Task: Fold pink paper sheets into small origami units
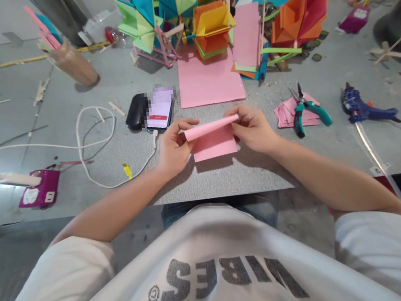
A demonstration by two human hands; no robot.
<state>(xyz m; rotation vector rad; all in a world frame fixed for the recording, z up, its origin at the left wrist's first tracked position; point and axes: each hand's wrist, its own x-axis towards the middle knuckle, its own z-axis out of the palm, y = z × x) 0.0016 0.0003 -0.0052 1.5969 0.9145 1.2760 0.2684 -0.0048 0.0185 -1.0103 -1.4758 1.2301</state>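
Observation:
Between my two hands is a pink sheet of paper [214, 144], its far edge folded over toward me and not pressed flat. My left hand [176, 146] pinches the paper's left end, thumb beneath the folded strip. At the right end, my right hand [254, 127] grips the same fold between thumb and fingers. The sheet is held a little above the table's front part, casting a shadow below. Just beyond it lies a larger stack of pink paper [211, 84]. Left of that are a phone [159, 109] with its screen lit and a black case [137, 112].
Teal-handled pliers [302, 110] rest on small pink paper pieces [285, 114]. A blue glue gun [365, 106] lies to the right. Folded paper models [211, 28] stand at the back. A white cable [80, 149] loops across the left, near a purple adapter [40, 188] and a cup [75, 65].

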